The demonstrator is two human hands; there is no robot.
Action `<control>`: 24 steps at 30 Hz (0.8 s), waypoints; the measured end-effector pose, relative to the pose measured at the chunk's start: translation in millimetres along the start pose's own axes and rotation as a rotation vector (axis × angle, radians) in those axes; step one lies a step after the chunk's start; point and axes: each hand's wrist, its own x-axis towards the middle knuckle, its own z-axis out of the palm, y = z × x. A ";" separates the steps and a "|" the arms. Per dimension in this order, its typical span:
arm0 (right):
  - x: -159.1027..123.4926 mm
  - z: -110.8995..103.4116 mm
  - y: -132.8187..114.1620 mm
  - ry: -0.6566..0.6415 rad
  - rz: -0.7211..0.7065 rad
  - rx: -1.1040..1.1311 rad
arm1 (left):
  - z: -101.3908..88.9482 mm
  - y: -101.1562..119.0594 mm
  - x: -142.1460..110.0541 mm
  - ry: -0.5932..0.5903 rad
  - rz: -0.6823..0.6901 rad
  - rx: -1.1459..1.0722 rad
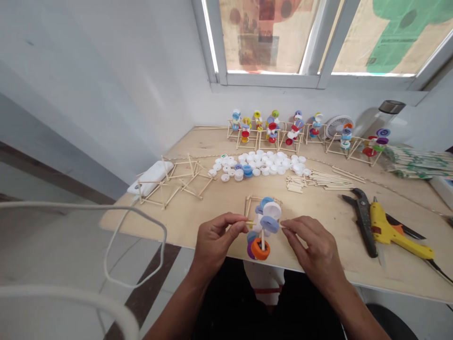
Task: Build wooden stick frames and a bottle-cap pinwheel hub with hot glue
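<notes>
Between my two hands, near the table's front edge, is a wheel of bottle caps [270, 224] in blue, white, orange and purple, joined by thin wooden sticks. My left hand [220, 238] pinches the stick that pokes out of the wheel's left side. On the other side, my right hand [311, 241] pinches the stick's right end, its tip mostly covered by the fingers. An orange cap [261, 249] hangs lowest on the wheel. Just behind the wheel stands a small wooden stick frame [249, 204], partly hidden by the caps.
White bottle caps [271, 163] lie mid-table, with loose sticks [325, 179] to their right. Bare stick frames [180, 184] stand at left. A yellow glue gun [385, 226] and black-handled pliers [363, 222] lie at right. Finished-looking cap wheels [272, 130] line the back.
</notes>
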 end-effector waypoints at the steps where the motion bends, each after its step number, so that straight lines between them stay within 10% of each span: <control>1: 1.5 -0.2 1.1 0.018 -0.008 -0.006 | 0.8 -1.4 1.1 0.004 -0.004 -0.005; 9: 15.7 4.3 13.0 0.150 0.003 0.025 | 1.9 -23.4 18.2 0.214 0.028 0.012; 24: 32.0 20.9 32.2 0.139 -0.035 -0.055 | 5.8 -43.5 37.7 0.206 0.147 0.236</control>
